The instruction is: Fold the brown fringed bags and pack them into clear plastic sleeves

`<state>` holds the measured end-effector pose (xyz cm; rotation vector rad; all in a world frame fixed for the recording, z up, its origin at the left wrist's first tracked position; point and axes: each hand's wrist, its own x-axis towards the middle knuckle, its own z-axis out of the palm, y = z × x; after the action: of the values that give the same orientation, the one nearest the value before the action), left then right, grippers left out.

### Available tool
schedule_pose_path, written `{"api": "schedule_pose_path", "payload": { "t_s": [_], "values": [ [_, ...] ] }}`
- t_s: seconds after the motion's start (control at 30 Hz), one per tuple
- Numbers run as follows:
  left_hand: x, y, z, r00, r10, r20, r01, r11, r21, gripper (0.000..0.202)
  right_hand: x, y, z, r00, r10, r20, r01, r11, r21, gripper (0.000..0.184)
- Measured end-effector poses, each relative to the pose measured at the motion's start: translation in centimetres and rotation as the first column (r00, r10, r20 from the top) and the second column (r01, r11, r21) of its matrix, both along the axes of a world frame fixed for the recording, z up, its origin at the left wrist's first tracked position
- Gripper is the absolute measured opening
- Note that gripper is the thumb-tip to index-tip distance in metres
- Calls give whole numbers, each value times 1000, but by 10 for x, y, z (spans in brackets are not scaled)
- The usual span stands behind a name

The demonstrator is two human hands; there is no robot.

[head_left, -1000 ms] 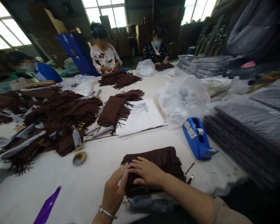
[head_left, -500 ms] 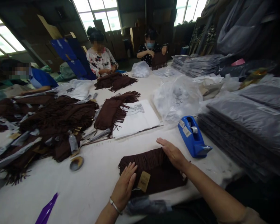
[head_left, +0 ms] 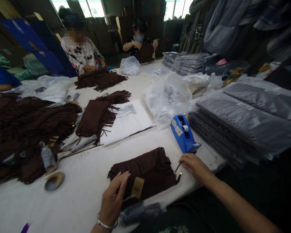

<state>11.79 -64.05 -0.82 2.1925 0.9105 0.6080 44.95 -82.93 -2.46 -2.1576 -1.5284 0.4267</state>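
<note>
Here it is, the dark brown fringed pouch, lying flat on the white worktop, slanting slightly upward to the right: strands bunched across its upper part, tan tag on its front, metal ring at its right end!

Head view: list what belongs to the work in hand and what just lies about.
In hand:
- fringed bag, under the left hand
- tag, on the bag
- strap, at the right hand; grip unclear

Apparently lying about:
- tape dispenser
- grey packs
- clear bag
- purple scrap
</note>
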Motion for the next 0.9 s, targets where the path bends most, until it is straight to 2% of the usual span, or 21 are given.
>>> {"api": "schedule_pose_path", "payload": {
  "t_s": [0.13,0.2,0.27,0.37,0.43,0.5,0.6,0.67,0.8,0.87,0.9],
  "values": [
    [2,-7,-1,1000,-13,26,12,1000,24,24,3,-6,-10,996,-10,86,16,998,-66,9],
    [-1,-13,0,999,-8,45,7,999,37,24,-6,-2,-3,996,-19,91,25,998,-65,8],
    [-6,-18,2,998,5,68,-8,999,42,23,-20,4,11,997,-14,82,19,998,-61,11],
    [-15,-24,2,997,31,64,-33,999,20,20,-47,20,43,993,55,-106,-58,998,-28,13],
    [-19,-25,2,998,43,46,-43,999,-3,20,-61,33,60,934,151,-325,-146,988,39,17],
    [-20,-23,2,998,52,47,-52,999,-14,20,-66,44,67,884,161,-440,-119,985,122,24],
    [-20,-18,5,995,68,76,-69,998,2,20,-58,54,59,935,-21,-355,106,969,222,30],
    [-18,-15,10,992,92,86,-95,995,30,18,-54,61,45,971,-50,-235,115,955,272,33],
    [-20,3,18,987,154,46,-159,978,136,19,-73,87,12,985,174,-1,-168,954,249,47],
    [-36,27,19,976,213,-33,-199,948,250,20,-90,103,-4,951,298,88,-310,920,239,53],
    [-49,42,20,954,281,-102,-236,916,324,20,-96,109,-11,929,351,115,-368,898,240,55]
  ]
}}
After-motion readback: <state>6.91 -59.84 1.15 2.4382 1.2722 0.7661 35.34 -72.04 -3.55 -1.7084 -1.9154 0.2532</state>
